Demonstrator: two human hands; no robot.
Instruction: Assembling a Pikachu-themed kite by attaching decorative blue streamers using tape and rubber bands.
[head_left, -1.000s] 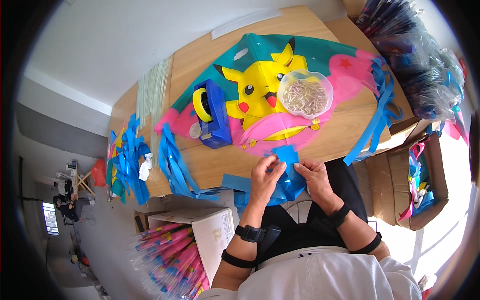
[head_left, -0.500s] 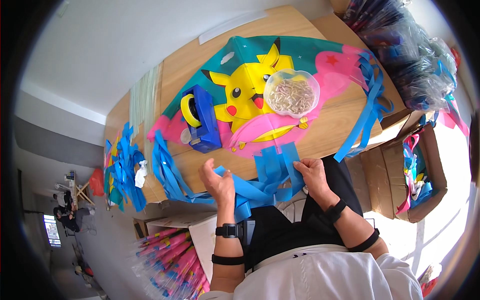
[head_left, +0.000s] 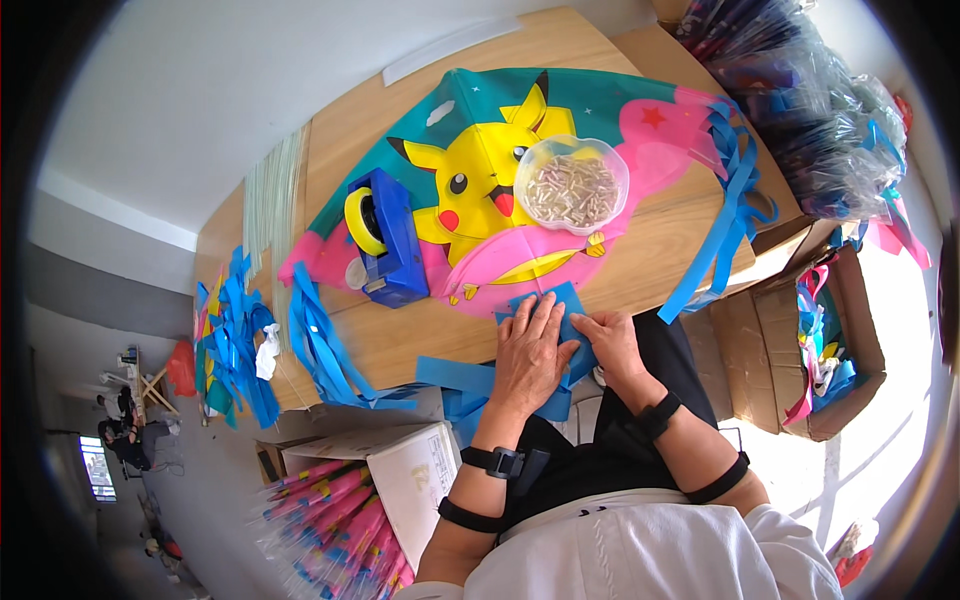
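Your left hand [head_left: 532, 355], back and flat, steadies ribbon [head_left: 568, 298] at the table's [head_left: 675, 245] near edge; right hand [head_left: 612, 347] pinches it.

Blue strips [head_left: 570, 299] partly hidden beneath the hands [head_left: 533, 352] [head_left: 612, 346], white shirt [head_left: 630, 550] cut off by the lower edge

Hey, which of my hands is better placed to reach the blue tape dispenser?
Probably your left hand: resting on the blue strips, it's nearer the dispenser. Your right hand sits farther right.
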